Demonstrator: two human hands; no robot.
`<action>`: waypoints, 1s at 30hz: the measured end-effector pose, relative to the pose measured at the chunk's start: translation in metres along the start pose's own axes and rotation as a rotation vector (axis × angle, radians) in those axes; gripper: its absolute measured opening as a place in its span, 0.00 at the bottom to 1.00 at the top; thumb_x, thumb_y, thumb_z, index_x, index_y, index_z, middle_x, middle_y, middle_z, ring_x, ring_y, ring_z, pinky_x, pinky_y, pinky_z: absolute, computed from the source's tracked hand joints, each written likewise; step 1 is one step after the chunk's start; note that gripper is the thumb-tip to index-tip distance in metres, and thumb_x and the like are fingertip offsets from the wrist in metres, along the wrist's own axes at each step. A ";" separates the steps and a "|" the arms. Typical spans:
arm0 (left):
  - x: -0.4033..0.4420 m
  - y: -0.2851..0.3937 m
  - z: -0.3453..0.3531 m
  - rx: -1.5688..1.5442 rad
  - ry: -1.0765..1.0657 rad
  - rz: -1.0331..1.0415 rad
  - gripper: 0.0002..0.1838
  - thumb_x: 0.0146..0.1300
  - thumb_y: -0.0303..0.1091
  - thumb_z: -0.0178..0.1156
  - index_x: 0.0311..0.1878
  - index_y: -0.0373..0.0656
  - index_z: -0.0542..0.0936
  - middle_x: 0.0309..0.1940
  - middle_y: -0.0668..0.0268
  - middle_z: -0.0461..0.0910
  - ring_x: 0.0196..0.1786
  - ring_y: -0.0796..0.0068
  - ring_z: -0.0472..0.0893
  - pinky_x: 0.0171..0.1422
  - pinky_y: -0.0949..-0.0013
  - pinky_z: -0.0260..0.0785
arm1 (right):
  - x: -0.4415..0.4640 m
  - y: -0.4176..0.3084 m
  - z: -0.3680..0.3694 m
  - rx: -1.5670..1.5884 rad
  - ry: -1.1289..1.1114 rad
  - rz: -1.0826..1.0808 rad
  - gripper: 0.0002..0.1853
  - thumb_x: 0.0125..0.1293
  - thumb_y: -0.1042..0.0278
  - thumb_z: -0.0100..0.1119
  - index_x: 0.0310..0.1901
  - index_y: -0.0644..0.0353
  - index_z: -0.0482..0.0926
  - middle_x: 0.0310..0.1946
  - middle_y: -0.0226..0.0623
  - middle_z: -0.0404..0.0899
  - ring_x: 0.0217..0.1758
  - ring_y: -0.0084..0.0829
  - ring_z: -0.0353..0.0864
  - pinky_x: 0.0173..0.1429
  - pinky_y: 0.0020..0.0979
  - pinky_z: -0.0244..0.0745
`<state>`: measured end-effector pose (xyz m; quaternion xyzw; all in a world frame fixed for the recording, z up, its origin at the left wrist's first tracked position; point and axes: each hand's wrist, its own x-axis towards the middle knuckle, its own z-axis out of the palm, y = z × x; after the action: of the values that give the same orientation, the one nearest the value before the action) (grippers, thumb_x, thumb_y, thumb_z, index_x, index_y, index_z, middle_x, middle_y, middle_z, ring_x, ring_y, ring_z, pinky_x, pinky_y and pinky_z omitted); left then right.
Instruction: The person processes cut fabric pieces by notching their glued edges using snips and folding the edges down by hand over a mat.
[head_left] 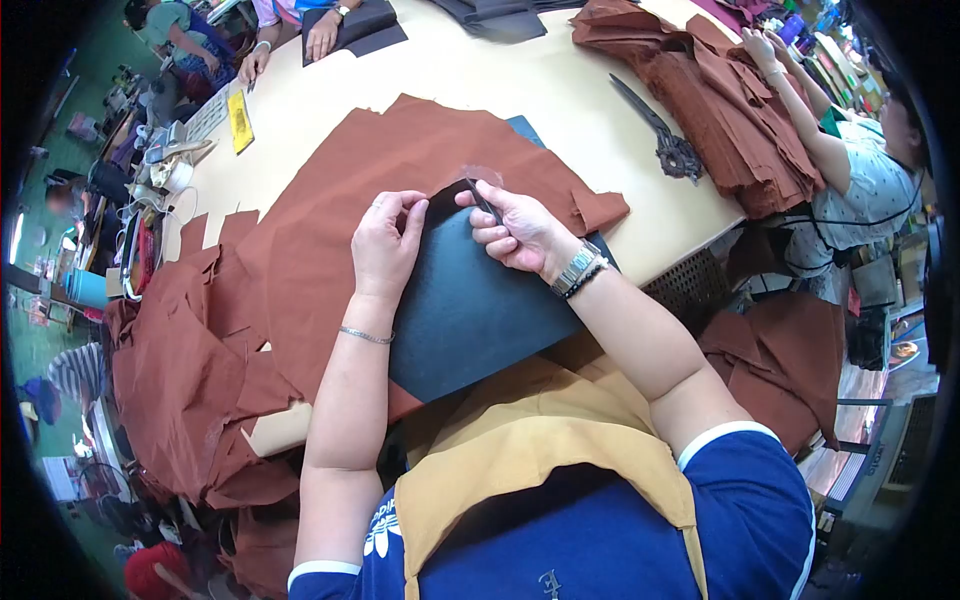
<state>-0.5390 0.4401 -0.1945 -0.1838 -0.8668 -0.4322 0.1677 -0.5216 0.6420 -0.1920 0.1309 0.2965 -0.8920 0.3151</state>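
Mustard apron (530,445) at 6 o'clock, left hand (383,245) pinching dark strip (447,204) at 12 o'clock, right hand (528,232) fingers closed round dark tool (484,201); strip looks light, limp, best held by its edge.

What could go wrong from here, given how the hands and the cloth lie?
The slim dark tool in the right hand points close to the dark piece pinched by the left hand; a slip might nick it or the fingers. The brown cloth lies partly under the dark board, so shifting the board could crease it. The bunched cloth at the left might drag the sheet.
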 end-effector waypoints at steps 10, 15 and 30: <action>-0.001 -0.002 0.002 -0.007 -0.034 -0.039 0.07 0.66 0.33 0.63 0.42 0.41 0.83 0.34 0.65 0.81 0.31 0.73 0.80 0.39 0.69 0.74 | -0.002 0.005 0.003 -0.048 0.022 -0.064 0.19 0.80 0.50 0.39 0.51 0.58 0.71 0.24 0.23 0.64 0.19 0.13 0.57 0.17 0.15 0.52; 0.004 0.025 -0.022 -0.072 -0.313 -0.239 0.16 0.70 0.37 0.60 0.55 0.38 0.80 0.43 0.63 0.83 0.45 0.77 0.79 0.53 0.71 0.73 | -0.068 -0.014 0.024 -0.518 0.132 -0.476 0.19 0.80 0.52 0.41 0.54 0.59 0.75 0.21 0.20 0.63 0.22 0.11 0.61 0.19 0.15 0.54; 0.024 -0.051 -0.052 0.658 -0.349 -0.242 0.56 0.54 0.75 0.56 0.78 0.51 0.52 0.79 0.50 0.43 0.81 0.49 0.41 0.78 0.34 0.33 | -0.092 -0.026 0.003 -1.681 0.487 -1.026 0.19 0.65 0.59 0.63 0.53 0.62 0.79 0.53 0.52 0.79 0.59 0.48 0.76 0.63 0.42 0.70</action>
<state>-0.5770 0.3740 -0.1888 -0.0876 -0.9899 -0.1103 0.0158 -0.4680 0.7008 -0.1400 -0.0982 0.9048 -0.3710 -0.1849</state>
